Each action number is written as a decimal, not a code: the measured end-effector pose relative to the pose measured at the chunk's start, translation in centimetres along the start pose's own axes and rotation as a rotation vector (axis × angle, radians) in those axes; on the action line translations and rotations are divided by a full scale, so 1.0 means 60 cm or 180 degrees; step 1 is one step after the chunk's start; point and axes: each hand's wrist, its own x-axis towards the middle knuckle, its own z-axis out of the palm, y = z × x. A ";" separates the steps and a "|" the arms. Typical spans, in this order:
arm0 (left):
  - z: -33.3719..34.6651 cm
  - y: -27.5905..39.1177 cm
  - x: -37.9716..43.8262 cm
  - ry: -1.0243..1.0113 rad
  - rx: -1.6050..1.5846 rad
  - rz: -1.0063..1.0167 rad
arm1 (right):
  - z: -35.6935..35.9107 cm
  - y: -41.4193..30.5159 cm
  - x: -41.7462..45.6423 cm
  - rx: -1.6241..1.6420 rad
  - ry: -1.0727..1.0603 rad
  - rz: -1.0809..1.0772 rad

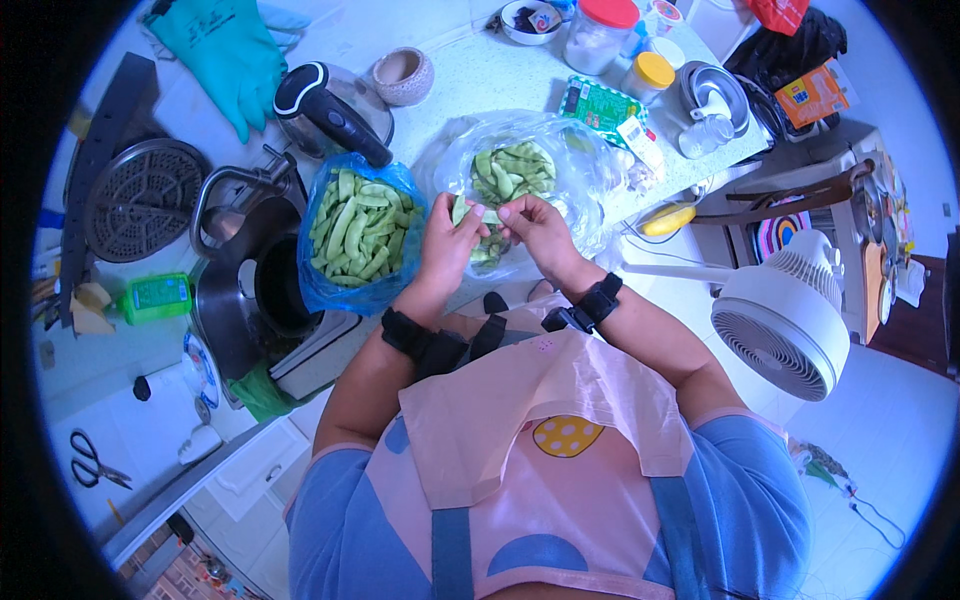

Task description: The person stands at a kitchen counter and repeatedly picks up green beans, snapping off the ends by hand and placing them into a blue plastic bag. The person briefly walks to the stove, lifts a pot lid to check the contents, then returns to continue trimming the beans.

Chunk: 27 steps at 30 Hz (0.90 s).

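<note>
Between my two hands is a flat green bean pod (489, 216), pinched by the fingertips of both. My left hand (450, 236) grips its left part, where a piece of green pod stands up beside the thumb. At the other end, my right hand (536, 227) holds the pod between thumb and fingers. Just beyond them, a clear plastic bag (589, 169) lies open around more green beans (514, 171). Trimmed bits show in the bag just below my fingers. To the left stands a blue plastic bag (306, 259) full of bean pods (364, 225).
An electric kettle (334, 112) and a small pot (403, 76) stand behind the blue bag. Left is a sink (225, 315) with a faucet (217, 176). Jars (600, 37) and metal bowls (716, 86) occupy the counter's right. A white fan (780, 322) stands at my right.
</note>
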 end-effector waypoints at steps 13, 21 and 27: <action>0.032 -0.033 -0.013 0.0624 -0.0254 0.0419 | 0.015 0.026 0.024 0.1704 0.0502 0.0133; -0.022 -0.020 -0.015 -0.0057 -0.1580 0.0125 | 0.009 0.004 0.004 0.1726 -0.0318 0.0794; -0.042 -0.005 -0.023 -0.0466 -0.2370 -0.0168 | 0.007 0.017 -0.008 0.1509 -0.0418 0.1059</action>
